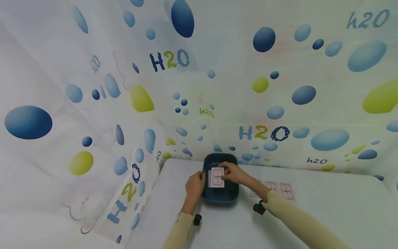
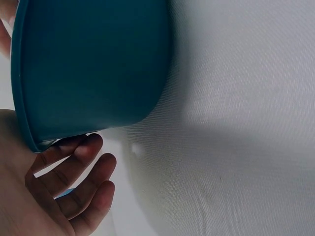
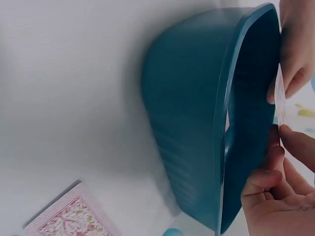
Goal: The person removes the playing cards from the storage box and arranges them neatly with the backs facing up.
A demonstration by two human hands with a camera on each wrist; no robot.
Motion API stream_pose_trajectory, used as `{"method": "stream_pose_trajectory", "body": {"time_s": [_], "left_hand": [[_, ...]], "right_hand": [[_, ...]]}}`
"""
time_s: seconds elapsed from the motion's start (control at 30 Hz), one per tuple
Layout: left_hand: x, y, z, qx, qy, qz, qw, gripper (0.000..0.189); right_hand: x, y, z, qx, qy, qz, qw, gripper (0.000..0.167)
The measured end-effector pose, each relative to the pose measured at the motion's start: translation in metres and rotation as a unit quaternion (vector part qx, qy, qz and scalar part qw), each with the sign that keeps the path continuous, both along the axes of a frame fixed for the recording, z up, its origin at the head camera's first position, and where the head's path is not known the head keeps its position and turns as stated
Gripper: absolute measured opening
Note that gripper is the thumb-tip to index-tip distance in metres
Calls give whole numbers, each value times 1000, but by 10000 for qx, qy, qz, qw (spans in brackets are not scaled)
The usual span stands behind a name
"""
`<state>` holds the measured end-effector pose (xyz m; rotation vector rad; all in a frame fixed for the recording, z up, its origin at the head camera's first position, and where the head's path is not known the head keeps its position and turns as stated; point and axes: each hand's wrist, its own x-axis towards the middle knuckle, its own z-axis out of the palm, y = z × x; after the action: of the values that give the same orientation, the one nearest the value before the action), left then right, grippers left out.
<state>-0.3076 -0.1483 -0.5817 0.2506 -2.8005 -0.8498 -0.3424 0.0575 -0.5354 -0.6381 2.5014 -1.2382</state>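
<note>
Card (image 1: 217,178) pinched in the right grip (image 1: 234,173), over the teal bin (image 1: 221,198), while the left grip (image 1: 195,184) holds the rim nearest it, probably for steadiness. More cards (image 1: 286,191) sit on the counter (image 1: 329,207) right of the right grip, spaced so they're likely easy to lift. Left wrist view catches fingers (image 2: 102,194) curled outside the rim; head view hides those.

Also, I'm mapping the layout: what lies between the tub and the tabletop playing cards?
Bare white tabletop, between the teal tub and a playing card, shows in the right wrist view.
</note>
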Motion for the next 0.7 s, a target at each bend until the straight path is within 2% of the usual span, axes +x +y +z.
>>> {"method": "stream_pose_trajectory", "body": {"time_s": [0.27,0.7], "left_hand": [[0,-1,1,-50,154,-55,9999,29],[0,-3,-3,-97,154,-94,9998,30]], "right_hand": [[8,28,-2,-289,-161,251,9991,49],[17,94,-12,-573,-465,105,9972,53]]}}
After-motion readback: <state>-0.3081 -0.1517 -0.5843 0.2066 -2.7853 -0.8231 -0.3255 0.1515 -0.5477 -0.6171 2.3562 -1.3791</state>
